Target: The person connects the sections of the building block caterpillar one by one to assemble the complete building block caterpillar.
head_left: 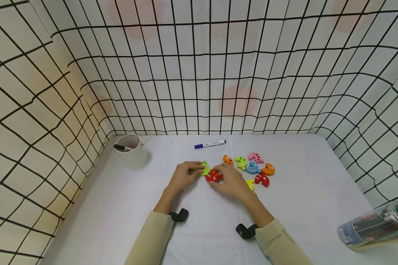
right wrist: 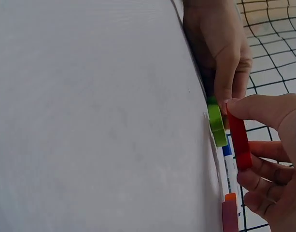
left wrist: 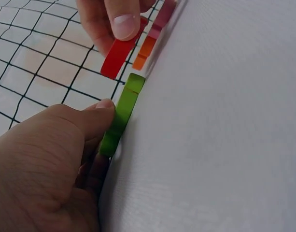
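Observation:
My left hand [head_left: 182, 177] holds a light green number puzzle piece [head_left: 205, 169] between thumb and fingers, flat on the white table. In the left wrist view, the green piece [left wrist: 122, 113] stands edge-on beside the thumb. Thumb and fingers of my right hand [head_left: 232, 183] pinch a red puzzle piece [head_left: 213, 176] marked 2. The right wrist view shows this red piece [right wrist: 240, 142] slightly raised off the cloth, close to the green one. To the right lie more coloured pieces, among them a blue one [head_left: 253, 168] and a red one [head_left: 262, 180].
A blue-capped marker [head_left: 210, 144] lies behind the hands. At the back left stands a white bucket [head_left: 134, 156] with a black-capped marker in it. A clear jar [head_left: 374, 226] of pens is at the right edge. Black wire mesh [head_left: 209, 55] encloses the table's back and sides.

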